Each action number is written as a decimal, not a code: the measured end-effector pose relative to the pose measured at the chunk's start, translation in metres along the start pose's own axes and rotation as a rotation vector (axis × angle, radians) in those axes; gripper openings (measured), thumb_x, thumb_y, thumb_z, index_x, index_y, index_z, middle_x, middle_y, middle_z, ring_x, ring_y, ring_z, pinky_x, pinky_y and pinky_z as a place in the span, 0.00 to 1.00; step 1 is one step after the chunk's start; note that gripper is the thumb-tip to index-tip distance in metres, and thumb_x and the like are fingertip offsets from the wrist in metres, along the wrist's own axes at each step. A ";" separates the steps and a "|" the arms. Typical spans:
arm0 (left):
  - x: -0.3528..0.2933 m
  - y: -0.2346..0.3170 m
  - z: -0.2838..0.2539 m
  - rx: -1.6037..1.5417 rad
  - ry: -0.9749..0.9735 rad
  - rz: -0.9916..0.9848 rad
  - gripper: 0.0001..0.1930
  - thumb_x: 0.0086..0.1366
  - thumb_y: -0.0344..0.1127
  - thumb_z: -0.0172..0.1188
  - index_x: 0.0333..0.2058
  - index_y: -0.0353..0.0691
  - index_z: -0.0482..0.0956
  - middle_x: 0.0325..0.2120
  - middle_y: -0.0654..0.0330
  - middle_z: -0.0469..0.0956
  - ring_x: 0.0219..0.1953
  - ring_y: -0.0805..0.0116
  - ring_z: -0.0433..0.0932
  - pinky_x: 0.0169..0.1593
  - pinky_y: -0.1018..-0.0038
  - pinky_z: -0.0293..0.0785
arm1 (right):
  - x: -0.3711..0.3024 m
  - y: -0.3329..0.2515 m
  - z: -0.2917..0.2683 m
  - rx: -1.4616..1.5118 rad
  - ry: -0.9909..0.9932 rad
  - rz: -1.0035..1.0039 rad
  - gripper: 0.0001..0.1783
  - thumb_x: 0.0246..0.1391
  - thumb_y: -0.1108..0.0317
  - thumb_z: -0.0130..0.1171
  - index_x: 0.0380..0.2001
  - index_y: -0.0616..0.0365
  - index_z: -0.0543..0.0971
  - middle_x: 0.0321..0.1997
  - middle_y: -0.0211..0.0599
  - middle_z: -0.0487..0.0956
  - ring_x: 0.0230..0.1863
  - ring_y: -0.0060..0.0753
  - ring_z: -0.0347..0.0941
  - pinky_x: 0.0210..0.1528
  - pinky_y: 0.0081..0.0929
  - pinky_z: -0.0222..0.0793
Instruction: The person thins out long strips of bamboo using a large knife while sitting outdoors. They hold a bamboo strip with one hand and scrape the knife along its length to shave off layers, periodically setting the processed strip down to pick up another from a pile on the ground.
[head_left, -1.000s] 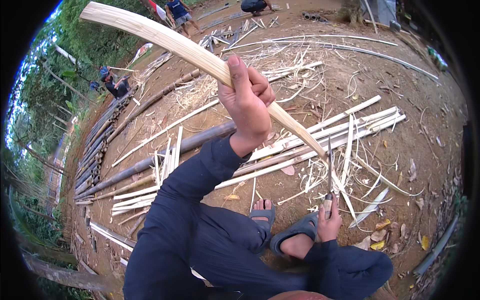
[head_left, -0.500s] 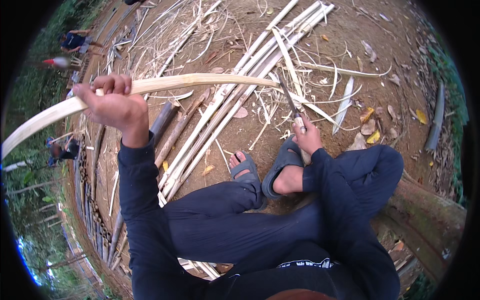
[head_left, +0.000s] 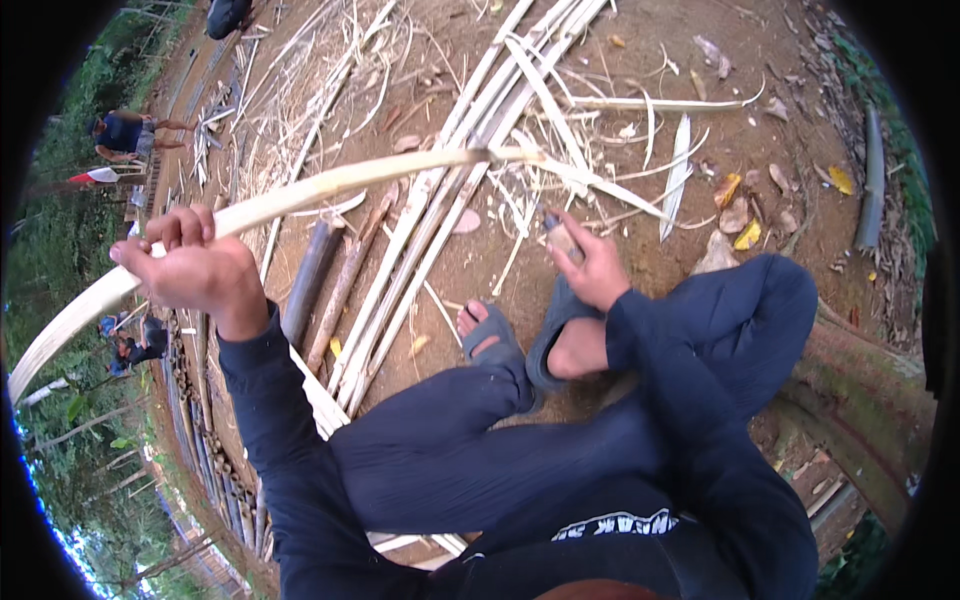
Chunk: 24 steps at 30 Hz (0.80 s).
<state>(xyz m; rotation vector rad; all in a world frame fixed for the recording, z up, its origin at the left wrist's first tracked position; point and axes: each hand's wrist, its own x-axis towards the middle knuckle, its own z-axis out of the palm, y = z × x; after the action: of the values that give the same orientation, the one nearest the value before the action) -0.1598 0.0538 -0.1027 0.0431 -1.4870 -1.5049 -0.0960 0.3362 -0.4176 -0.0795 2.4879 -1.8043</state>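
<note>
My left hand [head_left: 200, 268], raised at the left, is closed around a long pale bamboo strip [head_left: 350, 177]. The strip bows from the left edge of the view to beyond the middle, its far end over the shavings. In front of my sandalled foot, my right hand [head_left: 597, 265] grips a knife by its light wooden handle [head_left: 566, 240]. The blade is smeared by motion; a dark blur crosses the strip near its far end. Thin curled shavings [head_left: 560, 165] lie on the ground under that end.
A bundle of split bamboo strips [head_left: 385, 285] lies diagonally on the soil, beside a dark pole [head_left: 313, 272]. At the right are a thick log [head_left: 850, 405] and a grey bamboo piece [head_left: 869, 190]. Two people [head_left: 122, 133] are far off at the left.
My right hand has moved slightly left and turned, and the knife blade has gone from clear to blurred. My left hand and the strip have shifted left and a little down.
</note>
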 end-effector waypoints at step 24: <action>-0.006 0.000 0.010 0.040 0.016 0.000 0.23 0.75 0.54 0.34 0.24 0.46 0.54 0.13 0.67 0.53 0.14 0.74 0.50 0.20 0.74 0.50 | 0.011 0.041 0.000 -0.221 0.017 0.105 0.31 0.53 0.60 0.60 0.60 0.53 0.70 0.32 0.59 0.80 0.34 0.58 0.79 0.39 0.43 0.74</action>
<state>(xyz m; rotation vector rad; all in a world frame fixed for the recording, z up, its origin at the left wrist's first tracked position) -0.1630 0.0650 -0.1041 0.0792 -1.5043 -1.4712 -0.1075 0.3477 -0.4565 0.0542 2.6400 -1.4926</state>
